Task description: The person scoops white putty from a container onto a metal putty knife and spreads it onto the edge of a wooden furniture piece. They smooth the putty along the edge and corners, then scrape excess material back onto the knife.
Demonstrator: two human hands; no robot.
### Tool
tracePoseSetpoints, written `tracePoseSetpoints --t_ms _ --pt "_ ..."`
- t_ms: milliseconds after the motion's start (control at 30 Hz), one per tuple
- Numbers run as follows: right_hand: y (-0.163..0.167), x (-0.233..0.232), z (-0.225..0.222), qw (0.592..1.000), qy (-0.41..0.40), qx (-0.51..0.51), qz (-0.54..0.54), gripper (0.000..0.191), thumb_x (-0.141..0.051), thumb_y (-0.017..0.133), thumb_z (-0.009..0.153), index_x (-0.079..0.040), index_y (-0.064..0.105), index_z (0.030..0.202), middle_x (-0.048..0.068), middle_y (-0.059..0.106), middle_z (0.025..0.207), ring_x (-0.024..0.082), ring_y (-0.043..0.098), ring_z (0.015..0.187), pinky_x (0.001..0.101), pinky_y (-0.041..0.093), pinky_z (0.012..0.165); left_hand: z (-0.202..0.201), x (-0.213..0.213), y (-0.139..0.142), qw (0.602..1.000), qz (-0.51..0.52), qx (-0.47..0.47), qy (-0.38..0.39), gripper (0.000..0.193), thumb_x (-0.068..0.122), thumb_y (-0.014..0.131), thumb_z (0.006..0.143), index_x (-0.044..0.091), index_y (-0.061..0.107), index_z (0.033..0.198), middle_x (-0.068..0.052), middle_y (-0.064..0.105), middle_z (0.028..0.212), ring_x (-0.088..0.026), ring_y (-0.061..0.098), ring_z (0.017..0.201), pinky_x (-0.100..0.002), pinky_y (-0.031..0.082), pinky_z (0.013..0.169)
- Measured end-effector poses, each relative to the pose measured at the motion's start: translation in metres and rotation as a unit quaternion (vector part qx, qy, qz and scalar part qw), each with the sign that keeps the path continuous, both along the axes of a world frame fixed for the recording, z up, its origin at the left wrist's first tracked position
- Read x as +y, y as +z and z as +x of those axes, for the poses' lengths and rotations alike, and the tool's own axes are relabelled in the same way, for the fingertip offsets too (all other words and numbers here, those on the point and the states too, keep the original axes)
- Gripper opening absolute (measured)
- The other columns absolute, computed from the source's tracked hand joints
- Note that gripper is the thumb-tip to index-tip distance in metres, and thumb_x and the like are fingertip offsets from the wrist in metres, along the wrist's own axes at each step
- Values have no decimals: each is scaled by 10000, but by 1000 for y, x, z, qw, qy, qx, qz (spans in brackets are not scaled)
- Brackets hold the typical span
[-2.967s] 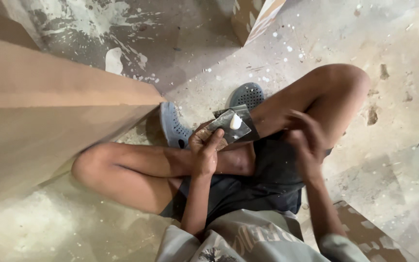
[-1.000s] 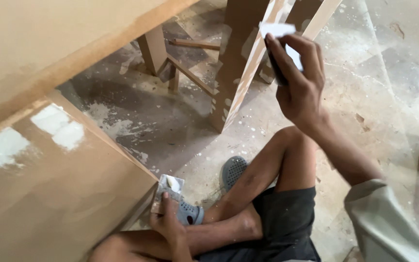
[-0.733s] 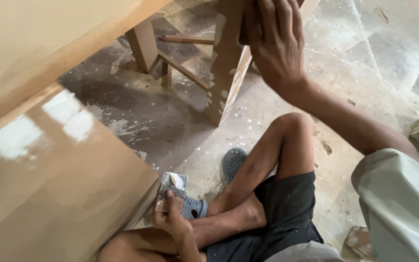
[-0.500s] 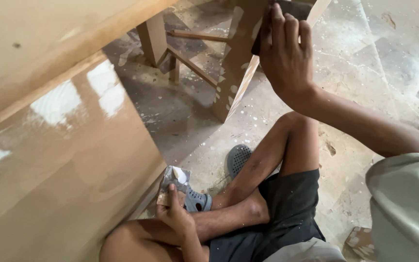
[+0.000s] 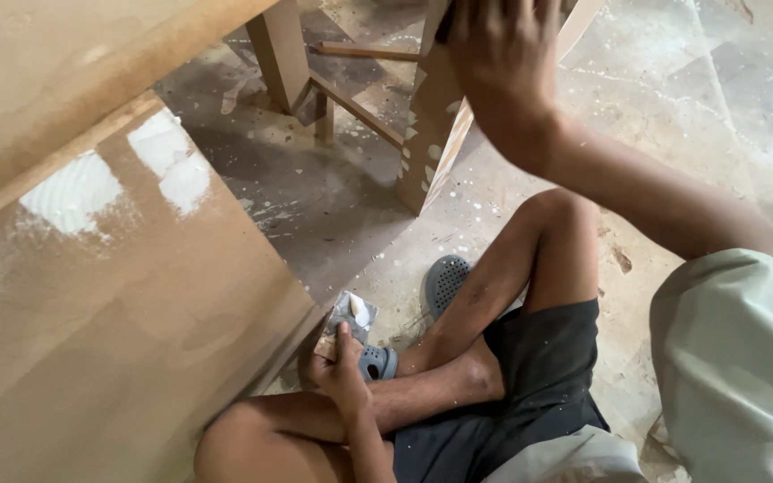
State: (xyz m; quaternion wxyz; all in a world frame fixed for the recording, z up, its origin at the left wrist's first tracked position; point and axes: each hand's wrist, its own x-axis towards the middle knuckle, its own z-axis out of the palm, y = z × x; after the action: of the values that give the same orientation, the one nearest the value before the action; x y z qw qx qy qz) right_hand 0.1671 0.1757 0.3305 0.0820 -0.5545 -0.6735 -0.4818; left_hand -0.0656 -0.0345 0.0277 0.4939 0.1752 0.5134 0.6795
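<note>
- Head view: left hand (image 5: 340,368) grasps a small flat scraper (image 5: 347,319) bearing a dab of white filler, held low beside the lower edge of the brown board panel (image 5: 136,304) and just above the grey clog (image 5: 378,361).
- Right hand (image 5: 501,67) is raised, pressed against the wooden furniture leg (image 5: 431,134); whether it is clenched on anything cannot be told.
- White filler patches (image 5: 78,192) mark the panel.
</note>
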Motion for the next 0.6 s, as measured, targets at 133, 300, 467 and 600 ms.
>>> tracePoseSetpoints --t_ms 133,300,467,600 --pt "-32 -8 -4 995 -20 -86 53 410 -177 671 972 126 666 1249 285 598 1269 399 525 1282 532 365 1169 -3 -1 -9 999 36 14 6 250 84 736 971 20 609 766 42 583 691 -26 448 576 -207 313 490" --pt "-37 -25 -1 994 12 -46 -101 405 -107 683 924 104 651 1268 265 613 1304 372 536 1276 570 344 1220 -1 0 -14 999 34 40 10 198 85 734 958 1 660 795 40 618 725 -29 491 617 -208 368 528" --pt "1 -37 24 987 161 -7 -17 390 -111 674 984 76 680 1326 215 610 1358 337 537 1316 534 360 1164 2 6 -18 999 14 52 1 156 88 726 956 -24 696 852 41 626 761 -40 514 653 -213 399 543" --pt "36 -36 55 921 348 177 17 271 55 702 1021 76 721 1291 205 673 1263 368 613 1208 475 402 1078 6 11 -31 999 -20 48 1 120 101 714 925 0 704 861 58 649 777 -34 536 652 -211 419 538"
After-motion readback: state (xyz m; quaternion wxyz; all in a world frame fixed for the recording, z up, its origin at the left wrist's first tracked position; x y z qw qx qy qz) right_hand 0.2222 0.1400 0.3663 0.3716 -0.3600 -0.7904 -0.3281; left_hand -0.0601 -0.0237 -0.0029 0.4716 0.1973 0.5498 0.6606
